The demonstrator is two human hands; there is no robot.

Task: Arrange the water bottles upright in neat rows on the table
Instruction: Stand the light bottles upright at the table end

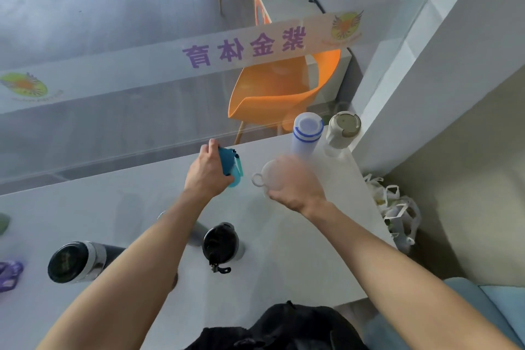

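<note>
While 2 bottles stand at table (142,207) 1 o'clock: left hand (206,172) clamped on teal bottle (231,167), right hand (295,183) gripping clear bottle (270,179), probably to extend that row.

Premises appear to be a sports business office or reception area. Evidence: glass partition with frosted band (176,65) bearing purple Chinese lettering and a winged logo (345,27); moulded orange plastic chair (281,91); plain white counter (298,258).

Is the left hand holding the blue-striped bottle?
No. The left hand is closed on a teal bottle, while the blue-striped bottle stands untouched near the table's far right corner.
</note>
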